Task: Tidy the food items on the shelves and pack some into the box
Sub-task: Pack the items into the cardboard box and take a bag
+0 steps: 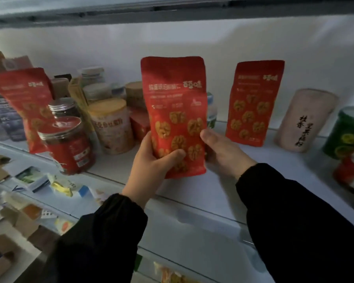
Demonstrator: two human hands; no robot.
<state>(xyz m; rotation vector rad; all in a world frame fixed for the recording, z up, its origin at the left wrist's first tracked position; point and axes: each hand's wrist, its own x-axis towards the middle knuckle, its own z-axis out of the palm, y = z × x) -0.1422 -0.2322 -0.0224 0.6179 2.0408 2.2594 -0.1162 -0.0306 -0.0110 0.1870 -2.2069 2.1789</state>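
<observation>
A red walnut pouch [175, 103] stands upright at the front middle of the white shelf [194, 193]. My left hand [151, 166] grips its lower left side, thumb across the front. My right hand [225, 152] holds its lower right edge, fingers behind the pouch. A second red walnut pouch [253, 103] stands further back to the right. A third red pouch [23, 103] leans at the left. No box is in view.
Left of the held pouch crowd a red-lidded jar [67, 144], a yellow-lidded tub [112, 127] and several cans behind. A beige canister [305, 121] and a green can [347, 133] stand at the right. The lower shelf [35, 186] holds small packets.
</observation>
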